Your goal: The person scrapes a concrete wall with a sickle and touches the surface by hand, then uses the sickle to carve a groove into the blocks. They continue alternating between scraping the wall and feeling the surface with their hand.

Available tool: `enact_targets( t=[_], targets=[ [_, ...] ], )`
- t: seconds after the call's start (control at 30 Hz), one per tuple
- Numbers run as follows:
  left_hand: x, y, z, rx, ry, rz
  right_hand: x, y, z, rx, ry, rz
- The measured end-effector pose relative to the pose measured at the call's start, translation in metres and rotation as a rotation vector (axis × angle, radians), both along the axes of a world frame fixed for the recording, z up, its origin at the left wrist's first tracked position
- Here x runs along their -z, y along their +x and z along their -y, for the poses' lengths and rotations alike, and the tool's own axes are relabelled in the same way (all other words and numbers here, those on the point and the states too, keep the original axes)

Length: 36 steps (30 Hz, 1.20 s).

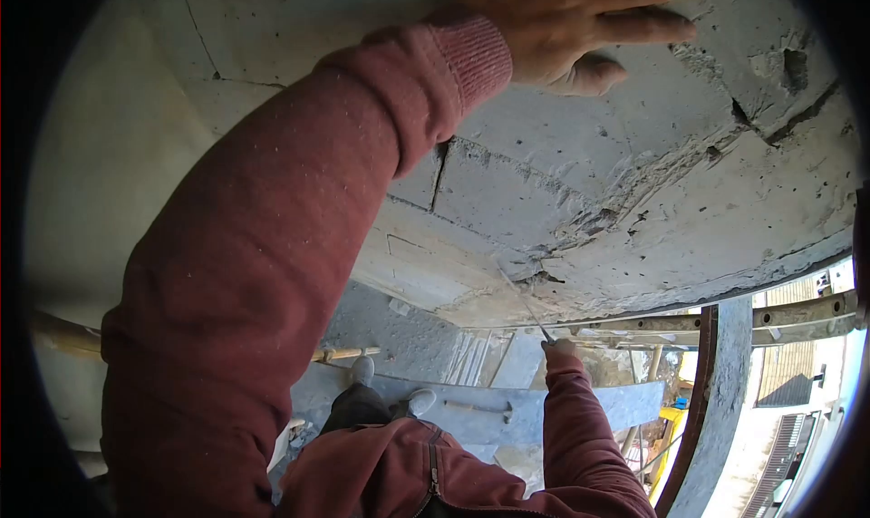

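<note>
My left hand [580, 29] lies flat against a rough grey concrete surface [634, 183], palm down, holding nothing; its red sleeve fills the left of the view. Lower down, my right hand [559, 346] grips a thin metal tool [530, 311]. The tool's tip points up at a cracked, chipped spot on the concrete's lower edge [539, 278]. What kind of tool it is I cannot tell.
My shoes [362, 368] stand on a grey plank [589, 400], where a hammer [480, 409] lies. Wooden scaffold poles [797, 314] run under the concrete edge. A curved metal bar [698, 400] and a drop to the ground are on the right.
</note>
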State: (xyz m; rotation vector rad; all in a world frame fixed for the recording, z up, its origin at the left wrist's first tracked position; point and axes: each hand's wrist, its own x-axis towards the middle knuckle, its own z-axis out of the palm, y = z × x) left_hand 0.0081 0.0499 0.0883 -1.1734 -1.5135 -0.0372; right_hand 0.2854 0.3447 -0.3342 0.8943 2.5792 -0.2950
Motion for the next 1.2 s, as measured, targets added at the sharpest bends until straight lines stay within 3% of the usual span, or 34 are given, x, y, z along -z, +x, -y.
enact_targets(
  t=[0.1, 0.17, 0.2, 0.27, 0.33, 0.4, 0.47, 0.5, 0.57, 0.6, 0.63, 0.7, 0.73, 0.83, 0.97, 1.1, 1.2],
  targets=[
    [0.053, 0.009, -0.003, -0.187, -0.064, 0.057, -0.009, 0.018, 0.013, -0.028, -0.068, -0.069],
    [0.080, 0.006, -0.008, -0.212, -0.102, -0.066, -0.046, 0.022, 0.037, -0.166, -0.098, -0.157],
    [0.085, 0.009, -0.009, -0.200, -0.151, -0.057, -0.045, 0.016, 0.035, -0.129, -0.096, -0.190],
    [0.104, 0.010, -0.007, -0.170, -0.197, -0.040, -0.043, 0.015, 0.023, -0.321, -0.046, -0.339],
    [0.122, 0.007, -0.005, -0.117, -0.459, -0.184, -0.025, 0.003, 0.005, -0.092, 0.008, -0.222],
    [0.123, 0.009, -0.005, -0.116, -0.457, -0.196, -0.017, -0.001, -0.002, 0.084, 0.039, -0.148],
    [0.126, 0.007, -0.005, -0.107, -0.435, -0.172, -0.036, 0.009, 0.005, -0.103, 0.047, -0.193],
    [0.127, 0.008, -0.006, -0.088, -0.431, -0.176, -0.046, 0.017, 0.007, -0.083, 0.052, -0.193],
    [0.124, 0.008, -0.007, -0.067, -0.408, -0.151, -0.065, 0.017, 0.010, -0.357, -0.058, -0.227],
    [0.123, 0.007, -0.006, -0.062, -0.404, -0.166, -0.072, 0.014, 0.007, -0.423, 0.005, -0.226],
    [0.124, 0.007, -0.007, -0.066, -0.411, -0.152, -0.072, 0.016, 0.004, -0.416, 0.012, -0.237],
    [0.123, 0.009, -0.006, -0.063, -0.410, -0.168, -0.054, 0.016, -0.009, 0.046, -0.059, 0.018],
    [0.123, 0.010, -0.006, -0.066, -0.415, -0.137, -0.006, 0.024, -0.028, 0.226, -0.113, 0.106],
    [0.121, 0.014, -0.005, -0.081, -0.416, -0.134, -0.001, 0.064, -0.003, 0.269, -0.064, 0.192],
    [0.124, 0.022, -0.002, -0.083, -0.433, -0.028, 0.062, 0.160, 0.035, 0.202, -0.275, 0.388],
    [0.092, 0.027, -0.014, 0.017, -0.400, 0.026, 0.040, 0.204, 0.079, 0.315, -0.492, 0.261],
    [-0.033, 0.057, -0.056, 0.148, -0.006, 0.191, 0.017, 0.222, 0.105, 0.441, -0.606, 0.110]
  ],
)
